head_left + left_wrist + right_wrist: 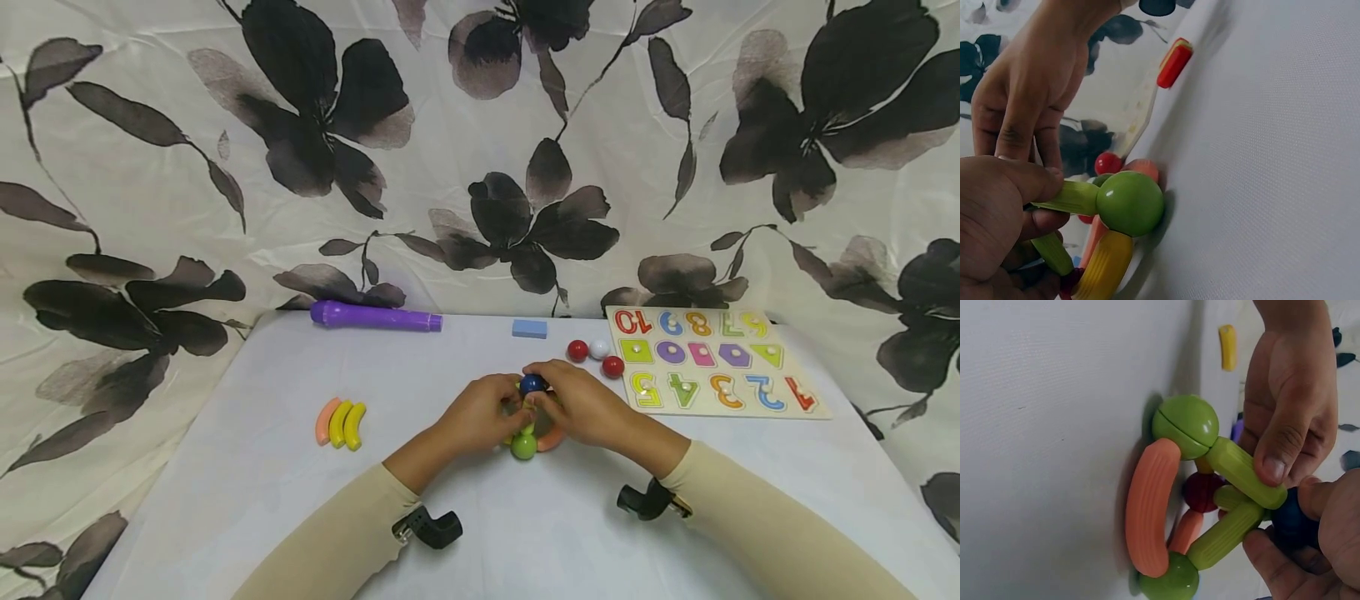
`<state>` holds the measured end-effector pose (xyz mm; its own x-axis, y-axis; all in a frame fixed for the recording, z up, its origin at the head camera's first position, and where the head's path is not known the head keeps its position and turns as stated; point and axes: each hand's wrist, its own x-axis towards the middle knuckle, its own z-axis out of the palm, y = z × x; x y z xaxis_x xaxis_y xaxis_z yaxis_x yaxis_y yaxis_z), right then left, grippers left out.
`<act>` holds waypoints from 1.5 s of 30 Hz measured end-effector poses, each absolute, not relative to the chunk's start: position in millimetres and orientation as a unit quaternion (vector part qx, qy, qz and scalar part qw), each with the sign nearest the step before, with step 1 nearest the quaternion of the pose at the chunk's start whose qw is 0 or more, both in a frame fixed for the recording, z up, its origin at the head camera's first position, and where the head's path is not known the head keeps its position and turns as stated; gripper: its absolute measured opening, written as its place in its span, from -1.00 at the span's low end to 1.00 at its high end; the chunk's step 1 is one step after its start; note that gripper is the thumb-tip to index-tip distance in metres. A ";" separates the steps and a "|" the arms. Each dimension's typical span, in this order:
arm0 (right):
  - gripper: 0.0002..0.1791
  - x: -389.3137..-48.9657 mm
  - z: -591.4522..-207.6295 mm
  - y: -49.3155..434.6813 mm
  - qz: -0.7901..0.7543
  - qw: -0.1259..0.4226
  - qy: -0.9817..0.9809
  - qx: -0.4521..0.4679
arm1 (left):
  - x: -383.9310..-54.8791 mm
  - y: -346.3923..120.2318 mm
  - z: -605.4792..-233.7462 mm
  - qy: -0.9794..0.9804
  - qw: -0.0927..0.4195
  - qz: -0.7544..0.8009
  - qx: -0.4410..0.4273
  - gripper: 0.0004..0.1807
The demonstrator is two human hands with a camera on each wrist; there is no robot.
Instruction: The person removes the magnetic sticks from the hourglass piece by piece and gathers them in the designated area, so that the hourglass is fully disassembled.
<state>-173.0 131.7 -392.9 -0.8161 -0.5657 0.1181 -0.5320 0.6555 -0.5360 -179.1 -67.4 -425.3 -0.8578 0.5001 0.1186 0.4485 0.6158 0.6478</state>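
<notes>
Honestly, this ball-and-rod toy frame (1204, 492) looks light and stiff, probably hard plastic, so I'd guess the glossy balls slip easier than the ridged rods. Left hand (483, 412) has thumb and finger pinching a light-green rod (1241, 469); right hand (588, 404) has its fingers clamped around the dark-blue ball (532, 383), so the frame sits right between both sets of fingertips. Below those fingers, a curved orange bar (1150, 509) runs along the base. Joints seem the weak spot; I'd hold rods close to the balls.
</notes>
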 end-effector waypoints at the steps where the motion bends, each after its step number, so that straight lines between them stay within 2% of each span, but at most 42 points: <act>1: -0.52 -173.0 -393.5 131.8 -0.285 0.031 0.909 -0.302 | -178.9 -67.3 -425.3 0.898 0.039 0.350 0.263 -0.74; 12: -0.51 -174.9 -386.9 132.3 -0.300 0.055 0.914 -0.269 | -178.1 -64.9 -428.0 0.899 0.039 0.359 0.247 -0.76; 16: -0.50 -176.9 -381.6 134.2 -0.317 0.048 0.913 -0.250 | -178.2 -65.3 -427.9 0.906 0.037 0.346 0.241 -0.75; 21: -0.47 -178.4 -382.2 140.7 -0.317 0.021 0.915 -0.248 | -178.1 -67.4 -428.9 0.901 0.035 0.351 0.252 -0.77; 27: -0.46 -185.1 -383.2 153.3 -0.304 -0.055 0.919 -0.243 | -177.1 -67.9 -429.5 0.889 0.040 0.373 0.261 -0.77; 31: -0.46 -194.8 -382.3 162.8 -0.296 -0.081 0.926 -0.221 | -176.0 -67.3 -428.0 0.891 0.053 0.375 0.249 -0.78; 38: -0.41 -212.7 -384.8 174.0 -0.277 -0.067 0.941 -0.183 | -173.7 -68.2 -427.4 0.897 0.063 0.366 0.239 -0.75; 45: -0.48 -228.0 -389.8 175.3 -0.265 -0.048 0.949 -0.162 | -173.9 -71.1 -429.0 0.900 0.070 0.358 0.239 -0.79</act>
